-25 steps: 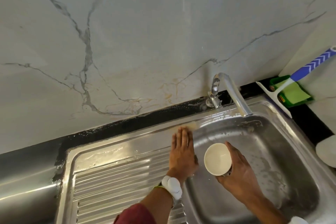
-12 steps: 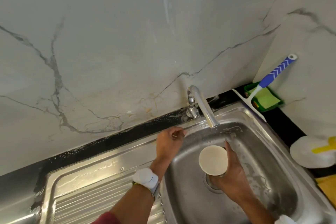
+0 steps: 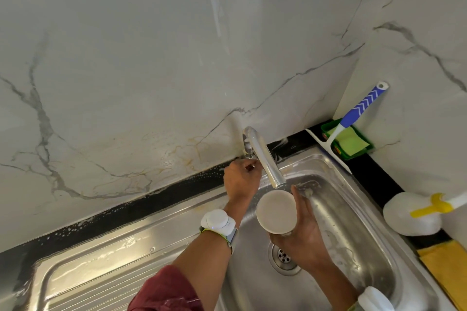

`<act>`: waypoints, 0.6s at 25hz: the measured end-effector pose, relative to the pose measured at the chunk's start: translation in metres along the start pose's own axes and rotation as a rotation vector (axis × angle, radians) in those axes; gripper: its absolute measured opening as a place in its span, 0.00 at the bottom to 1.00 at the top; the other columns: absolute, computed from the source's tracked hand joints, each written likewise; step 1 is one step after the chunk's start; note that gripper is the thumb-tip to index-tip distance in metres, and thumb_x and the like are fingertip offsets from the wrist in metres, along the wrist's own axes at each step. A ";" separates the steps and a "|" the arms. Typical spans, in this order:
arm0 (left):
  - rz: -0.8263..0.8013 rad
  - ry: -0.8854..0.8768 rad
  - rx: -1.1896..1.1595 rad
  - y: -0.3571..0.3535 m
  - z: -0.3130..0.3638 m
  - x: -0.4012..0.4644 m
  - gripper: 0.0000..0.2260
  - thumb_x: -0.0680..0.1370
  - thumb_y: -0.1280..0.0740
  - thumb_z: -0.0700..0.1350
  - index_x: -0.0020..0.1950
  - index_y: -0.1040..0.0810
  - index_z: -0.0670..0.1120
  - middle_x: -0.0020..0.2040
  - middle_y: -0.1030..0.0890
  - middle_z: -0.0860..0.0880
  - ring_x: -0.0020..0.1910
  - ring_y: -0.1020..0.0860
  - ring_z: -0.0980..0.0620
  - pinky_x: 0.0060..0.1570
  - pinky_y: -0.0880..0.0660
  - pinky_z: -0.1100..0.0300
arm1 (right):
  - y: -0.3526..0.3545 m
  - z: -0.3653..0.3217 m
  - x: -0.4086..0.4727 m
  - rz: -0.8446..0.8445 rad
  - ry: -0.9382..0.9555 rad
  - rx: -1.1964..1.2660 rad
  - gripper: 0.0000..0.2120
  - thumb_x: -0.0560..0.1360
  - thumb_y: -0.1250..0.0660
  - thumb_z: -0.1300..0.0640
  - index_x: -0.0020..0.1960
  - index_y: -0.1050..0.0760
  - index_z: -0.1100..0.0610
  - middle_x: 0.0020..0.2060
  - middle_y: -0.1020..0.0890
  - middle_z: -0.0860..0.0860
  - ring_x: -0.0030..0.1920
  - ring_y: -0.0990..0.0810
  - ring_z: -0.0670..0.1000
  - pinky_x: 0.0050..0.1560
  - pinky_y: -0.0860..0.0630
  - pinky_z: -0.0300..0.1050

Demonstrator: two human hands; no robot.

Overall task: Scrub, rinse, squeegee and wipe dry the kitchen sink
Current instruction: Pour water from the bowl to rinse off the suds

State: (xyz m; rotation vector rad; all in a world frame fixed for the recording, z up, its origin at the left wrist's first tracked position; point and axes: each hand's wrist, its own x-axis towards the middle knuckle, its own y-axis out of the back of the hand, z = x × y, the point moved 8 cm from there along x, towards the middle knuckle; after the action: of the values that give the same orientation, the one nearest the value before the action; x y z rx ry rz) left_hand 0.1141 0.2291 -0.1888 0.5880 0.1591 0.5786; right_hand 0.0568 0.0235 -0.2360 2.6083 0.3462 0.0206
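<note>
Stainless sink (image 3: 353,222) occupies the lower frame from 4 to 8 o'clock, drainboard at 8, drain (image 3: 284,257) near 5. Tap (image 3: 264,156) stands at centre, spout angled toward 5 o'clock. Left hand (image 3: 241,180), fingers curled at the tap base; whether they grip the valve cannot be told. Right hand (image 3: 300,230) wraps a cup (image 3: 276,211), held directly beneath the spout. Squeegee (image 3: 353,118) leans in the corner at 2 o'clock, over a green sponge tray (image 3: 350,142).
</note>
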 end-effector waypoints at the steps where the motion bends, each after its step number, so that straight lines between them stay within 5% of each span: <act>1: 0.024 0.007 -0.011 0.000 -0.004 -0.001 0.05 0.76 0.27 0.47 0.43 0.11 0.50 0.32 0.16 0.53 0.30 0.19 0.51 0.36 0.19 0.53 | 0.000 0.000 0.000 0.003 -0.002 0.006 0.61 0.59 0.15 0.51 0.83 0.46 0.48 0.70 0.32 0.48 0.67 0.29 0.49 0.64 0.22 0.50; 9: 0.051 0.114 -0.109 0.007 -0.024 -0.008 0.09 0.79 0.27 0.49 0.39 0.13 0.52 0.27 0.19 0.53 0.24 0.23 0.51 0.29 0.23 0.58 | 0.001 -0.003 0.003 0.038 -0.026 0.080 0.53 0.60 0.15 0.52 0.79 0.39 0.47 0.66 0.27 0.45 0.65 0.26 0.48 0.62 0.19 0.52; 15: 0.059 0.154 -0.138 0.009 -0.026 -0.013 0.13 0.79 0.27 0.50 0.35 0.19 0.60 0.30 0.17 0.50 0.26 0.22 0.46 0.31 0.21 0.50 | 0.001 -0.007 0.003 0.045 -0.032 0.125 0.53 0.61 0.14 0.54 0.79 0.37 0.46 0.64 0.25 0.44 0.62 0.25 0.40 0.59 0.18 0.41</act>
State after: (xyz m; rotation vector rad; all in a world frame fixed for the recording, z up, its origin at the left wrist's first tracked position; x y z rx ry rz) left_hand 0.0915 0.2403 -0.2050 0.4155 0.2461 0.6865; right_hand 0.0590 0.0267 -0.2299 2.7364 0.2863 -0.0284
